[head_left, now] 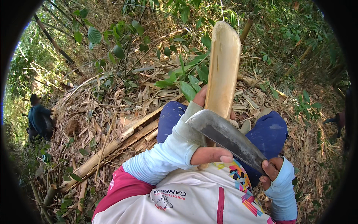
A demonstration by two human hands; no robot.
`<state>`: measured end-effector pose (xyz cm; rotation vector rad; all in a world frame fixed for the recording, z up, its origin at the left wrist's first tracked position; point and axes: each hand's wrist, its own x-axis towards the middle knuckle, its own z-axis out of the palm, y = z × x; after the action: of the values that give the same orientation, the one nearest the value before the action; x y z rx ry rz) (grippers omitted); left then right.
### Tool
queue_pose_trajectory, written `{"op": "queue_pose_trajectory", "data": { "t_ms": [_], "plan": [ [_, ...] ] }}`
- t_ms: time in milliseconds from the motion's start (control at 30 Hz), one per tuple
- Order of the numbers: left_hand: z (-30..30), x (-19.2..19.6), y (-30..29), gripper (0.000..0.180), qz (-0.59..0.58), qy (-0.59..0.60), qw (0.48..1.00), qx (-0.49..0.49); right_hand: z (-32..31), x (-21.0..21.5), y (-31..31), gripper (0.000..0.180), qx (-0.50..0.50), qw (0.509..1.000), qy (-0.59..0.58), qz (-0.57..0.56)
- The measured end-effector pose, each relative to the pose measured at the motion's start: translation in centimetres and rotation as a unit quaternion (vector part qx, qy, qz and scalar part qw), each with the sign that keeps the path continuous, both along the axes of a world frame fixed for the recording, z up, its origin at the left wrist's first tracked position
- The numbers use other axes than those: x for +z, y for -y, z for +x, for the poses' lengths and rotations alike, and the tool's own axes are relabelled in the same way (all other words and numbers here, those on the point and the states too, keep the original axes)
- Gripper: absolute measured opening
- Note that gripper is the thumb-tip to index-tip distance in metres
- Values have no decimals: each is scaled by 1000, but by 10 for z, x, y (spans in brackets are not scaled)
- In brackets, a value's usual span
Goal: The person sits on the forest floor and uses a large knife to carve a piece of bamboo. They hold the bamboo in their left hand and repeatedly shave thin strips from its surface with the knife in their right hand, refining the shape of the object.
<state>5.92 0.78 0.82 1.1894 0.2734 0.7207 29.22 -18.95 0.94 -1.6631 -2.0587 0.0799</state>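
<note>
A split length of bamboo (223, 71), pale and hollowed like a trough, stands up in front of me with its rounded end at the top. My left hand (191, 130), in a light sleeve that leaves the fingers bare, is closed around its lower part. The thumb sticks out toward the right. Across the bamboo's lower end lies the dark, broad blade of a machete (231, 136), its blunt tip at the left over my left hand. My right hand (272, 173) pinches the machete near the blade's base; its handle is mostly hidden.
Long split bamboo poles (123, 143) lie on dry leaves (89, 119) to my left, beside my bent knee (171, 114). Green leafy stems (188, 84) grow ahead. A person in dark clothes (39, 121) is at the far left. A dark shape shows at the right rim.
</note>
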Motion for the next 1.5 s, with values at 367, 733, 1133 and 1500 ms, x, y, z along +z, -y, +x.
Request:
{"op": "queue_pose_trajectory", "data": {
  "t_ms": [367,733,1133,1500],
  "plan": [
    [-3,-3,-2,121,50,-14,999,-9,6,11,3,59,6,998,20,-60],
    [2,-19,-2,122,51,-1,999,9,0,-5,2,66,-6,999,-2,-51],
    [6,-32,9,101,59,5,997,56,-5,-18,2,67,-15,999,-13,-43],
    [17,-36,25,73,-16,66,991,114,-16,-30,4,69,-29,998,-32,-47]
  ]
}}
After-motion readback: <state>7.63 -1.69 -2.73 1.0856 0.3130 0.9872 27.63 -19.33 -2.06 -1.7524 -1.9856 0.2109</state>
